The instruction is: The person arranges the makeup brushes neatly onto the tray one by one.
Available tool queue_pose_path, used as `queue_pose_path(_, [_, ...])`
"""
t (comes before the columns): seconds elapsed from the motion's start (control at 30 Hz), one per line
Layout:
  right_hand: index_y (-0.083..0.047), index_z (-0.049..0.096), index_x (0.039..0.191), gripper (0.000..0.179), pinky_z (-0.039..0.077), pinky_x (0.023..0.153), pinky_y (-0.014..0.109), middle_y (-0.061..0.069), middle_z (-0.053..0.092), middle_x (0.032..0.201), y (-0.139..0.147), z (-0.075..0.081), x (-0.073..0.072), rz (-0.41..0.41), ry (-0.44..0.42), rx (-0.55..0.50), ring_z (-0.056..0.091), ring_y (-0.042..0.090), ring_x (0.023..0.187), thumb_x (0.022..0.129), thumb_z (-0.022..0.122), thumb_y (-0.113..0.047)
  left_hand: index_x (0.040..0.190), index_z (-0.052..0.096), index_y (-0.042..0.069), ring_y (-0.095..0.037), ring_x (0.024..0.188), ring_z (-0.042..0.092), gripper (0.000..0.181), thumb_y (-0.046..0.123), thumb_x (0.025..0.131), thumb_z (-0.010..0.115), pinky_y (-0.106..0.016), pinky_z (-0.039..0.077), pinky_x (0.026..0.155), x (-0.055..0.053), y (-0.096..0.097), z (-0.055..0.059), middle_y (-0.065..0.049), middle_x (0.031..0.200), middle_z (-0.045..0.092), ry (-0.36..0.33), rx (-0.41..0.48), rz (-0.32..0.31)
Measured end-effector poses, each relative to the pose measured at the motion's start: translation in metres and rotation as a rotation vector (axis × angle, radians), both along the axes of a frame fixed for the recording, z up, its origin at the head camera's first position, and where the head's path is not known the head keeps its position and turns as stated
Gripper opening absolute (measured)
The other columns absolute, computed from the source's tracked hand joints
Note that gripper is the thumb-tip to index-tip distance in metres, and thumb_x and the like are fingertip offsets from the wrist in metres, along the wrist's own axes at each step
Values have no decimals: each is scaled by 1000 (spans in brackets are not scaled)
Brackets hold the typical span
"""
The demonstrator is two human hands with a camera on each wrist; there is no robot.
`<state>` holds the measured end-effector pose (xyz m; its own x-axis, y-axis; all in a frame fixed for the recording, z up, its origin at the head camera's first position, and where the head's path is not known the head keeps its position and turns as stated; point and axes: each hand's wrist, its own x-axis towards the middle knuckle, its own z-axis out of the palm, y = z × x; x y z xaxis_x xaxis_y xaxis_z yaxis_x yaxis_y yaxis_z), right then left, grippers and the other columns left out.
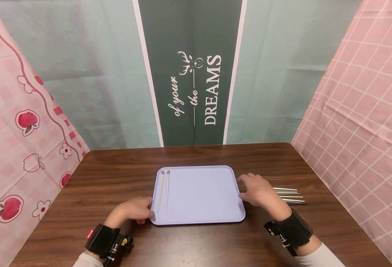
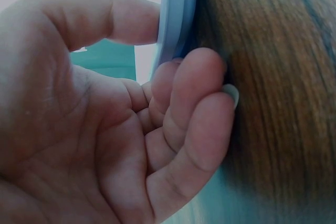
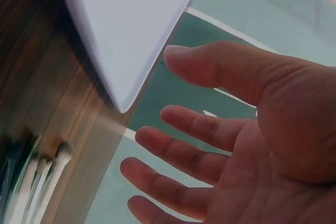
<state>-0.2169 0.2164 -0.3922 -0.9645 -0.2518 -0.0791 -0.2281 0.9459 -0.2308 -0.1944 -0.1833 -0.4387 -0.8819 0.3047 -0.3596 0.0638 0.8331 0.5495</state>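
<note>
Green cloth (image 1: pixel 199 82) behind the lavender tray (image 1: pixel 201 194) reads "of your the DREAMS".

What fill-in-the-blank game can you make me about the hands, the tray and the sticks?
On the tray lie exactly ____ sticks.
Of the left hand and the right hand, the stick pile is nearer the ____ one.
The biggest word on the dark green panel is ____.
Both wrist straps are ____.

Missing words: two; right; DREAMS; black.

Counted one tray (image 1: pixel 202 196), two chopsticks (image 1: pixel 167 191) at left, two hands (image 1: pixel 134 210), two wristbands (image 1: pixel 294 230); at right, several further chopsticks (image 1: pixel 292 197), not exactly countable.
</note>
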Motion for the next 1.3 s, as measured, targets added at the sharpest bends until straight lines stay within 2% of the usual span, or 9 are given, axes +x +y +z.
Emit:
queue_pose_path(0.63, [-2, 64, 117, 43, 48, 92, 60, 22, 63, 120, 38, -1, 13, 26, 52, -18, 57, 48, 113, 79, 75, -18, 82, 53, 8, -18, 53, 60, 17, 12, 79, 69, -31, 52, 51, 2, -1, -2, -6, 67, 58, -1, -13, 12])
queue_pose_path(0.9, [-1, 66, 111, 37, 50, 86, 57, 18, 65, 108, 58, -3, 18, 22, 70, -4, 61, 45, 103, 77, 73, -14, 83, 53, 8, -18, 54, 60, 18, 14, 81, 70, -31, 51, 52, 1, 1, 0, -6, 67, 58, 6, -36, 14])
queue_pose_path(1.3, [-3, 66, 111, 37, 50, 79, 59, 17, 65, 105, 77, -7, 24, -20, 20, 23, 62, 44, 98, 78, 76, -17, 82, 53, 8, -19, 53, 59, 17, 12, 80, 69, -32, 52, 51, 1, 1, 1, -6, 67, 57, 15, -19, 8])
